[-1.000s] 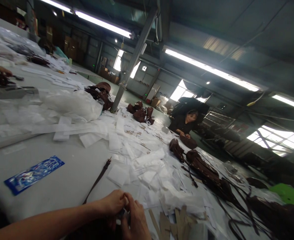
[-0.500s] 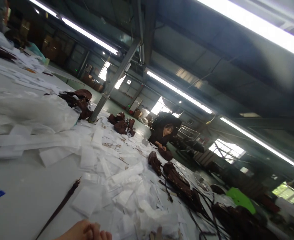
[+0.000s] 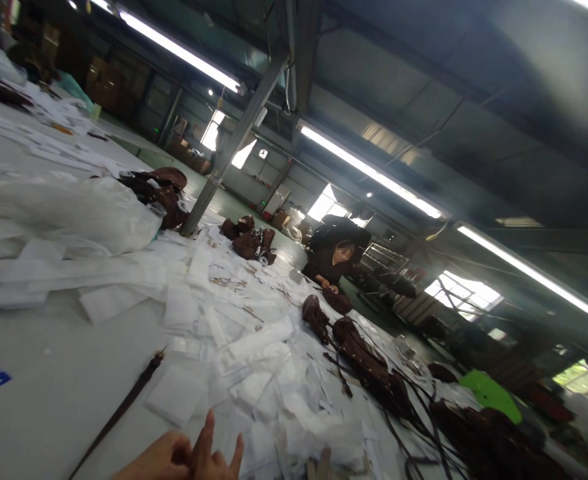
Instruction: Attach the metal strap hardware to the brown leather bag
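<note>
At the bottom edge my left hand [image 3: 157, 459] comes in from the lower left, its fingers curled closed. Close against it is my right hand [image 3: 215, 460], cut off by the frame: two fingers stick up apart, and those between are bent down. Whatever the fingers hold, if anything, is hidden below the edge. A narrow dark brown strap [image 3: 119, 410] with a frayed tip lies on the pale table [image 3: 39, 373], left of my hands. White paper pieces [image 3: 179, 393] lie scattered just beyond them.
Dark brown leather-like pieces with long straps [image 3: 369, 360] lie to the right, near a green item [image 3: 491, 397]. A clear plastic bag [image 3: 74, 210] and a metal post [image 3: 237, 140] are on the left. Across the table sits a person [image 3: 331, 263] with a brown piece.
My right hand has risen further into view, and two of its fingers now point upward. My left hand stays in nearly the same place. The view has shifted slightly.
</note>
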The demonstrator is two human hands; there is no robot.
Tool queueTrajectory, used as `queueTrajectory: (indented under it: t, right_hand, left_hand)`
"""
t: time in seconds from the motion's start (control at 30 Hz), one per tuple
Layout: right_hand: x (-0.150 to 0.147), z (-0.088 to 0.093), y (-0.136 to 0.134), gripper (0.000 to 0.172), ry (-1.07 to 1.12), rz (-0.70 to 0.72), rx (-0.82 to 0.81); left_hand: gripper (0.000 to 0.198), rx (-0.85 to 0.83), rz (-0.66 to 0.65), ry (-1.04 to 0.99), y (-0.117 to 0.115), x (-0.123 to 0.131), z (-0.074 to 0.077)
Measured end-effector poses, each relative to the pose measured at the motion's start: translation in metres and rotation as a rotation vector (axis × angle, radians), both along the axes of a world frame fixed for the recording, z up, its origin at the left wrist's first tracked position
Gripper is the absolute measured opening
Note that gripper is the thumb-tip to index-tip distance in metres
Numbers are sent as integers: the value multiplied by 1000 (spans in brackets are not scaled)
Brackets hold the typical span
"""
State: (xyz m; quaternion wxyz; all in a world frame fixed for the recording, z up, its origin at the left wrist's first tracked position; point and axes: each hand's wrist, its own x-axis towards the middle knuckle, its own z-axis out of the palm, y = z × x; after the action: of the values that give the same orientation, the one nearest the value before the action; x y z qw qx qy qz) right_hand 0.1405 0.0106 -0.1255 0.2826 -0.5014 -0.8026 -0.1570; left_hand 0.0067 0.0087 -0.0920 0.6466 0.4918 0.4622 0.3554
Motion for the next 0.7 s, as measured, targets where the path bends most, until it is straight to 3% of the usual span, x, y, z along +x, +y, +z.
queueTrajectory:
  t: [0.13,0.27,0.4,0.5,0.6,0.7]
  right_hand:
    - [0,21,-8,101,102,197,-246]
    - [-2,28,-11,97,285,198,-482]
    - [0,35,-9,85,425,124,-472]
    - [2,60,-4,83,460,151,-554]
    - [-1,93,-1,47,470,308,-866]
    - [-6,109,0,21,492,293,-1007]
  left_hand:
    - [32,-119,83,-51,-4,-8,-6]
    - [29,-127,136,-96,-1,-17,-10]
    - [23,-127,165,-123,0,-19,-10]
    - [23,-130,158,-140,-2,-17,-8]
    - [24,-144,155,-149,-4,-13,-6]
    - [32,-158,162,-155,-4,-11,-5]
